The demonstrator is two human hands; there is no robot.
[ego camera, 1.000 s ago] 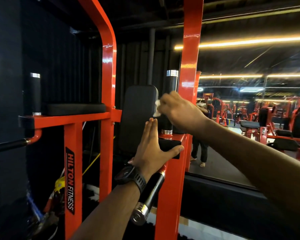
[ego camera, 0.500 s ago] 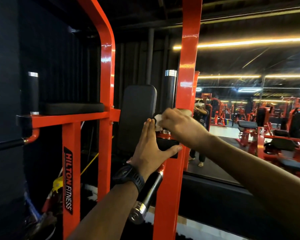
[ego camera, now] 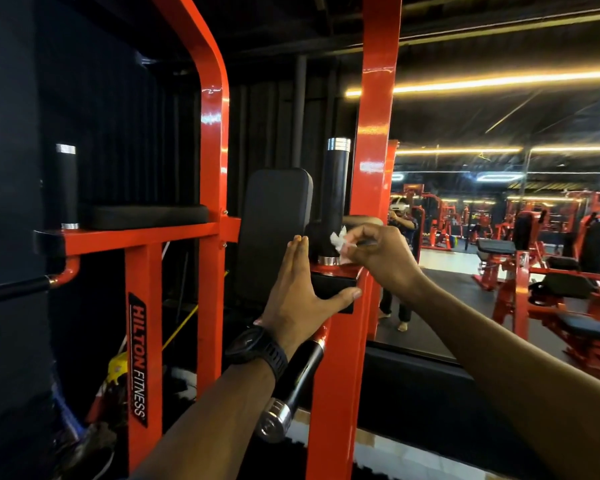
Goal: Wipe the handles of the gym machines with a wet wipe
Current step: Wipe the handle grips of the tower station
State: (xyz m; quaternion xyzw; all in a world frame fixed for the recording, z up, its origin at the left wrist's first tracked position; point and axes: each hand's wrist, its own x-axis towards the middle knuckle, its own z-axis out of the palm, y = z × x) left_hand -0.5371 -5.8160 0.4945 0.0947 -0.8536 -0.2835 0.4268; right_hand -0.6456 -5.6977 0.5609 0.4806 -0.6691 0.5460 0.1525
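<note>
Head view: The right hand (ego camera: 381, 261) is at the base of the upright black handle (ego camera: 335, 199) on the right side of the orange frame (ego camera: 378, 98). Its fingers (ego camera: 355, 247) are pinched together on a crumpled white wet wipe (ego camera: 338, 241), which touches the handle just above the chrome ring (ego camera: 329, 260). The left hand (ego camera: 297, 292) rests flat against the black arm pad (ego camera: 331, 289) below the handle, fingers straight and together, thumb spread along the pad's front edge, gripping nothing. A black watch (ego camera: 257, 348) sits on the left wrist. A second upright handle (ego camera: 66, 187) stands at the left. A lower handle with a chrome end cap (ego camera: 274, 422) angles toward the camera.
</note>
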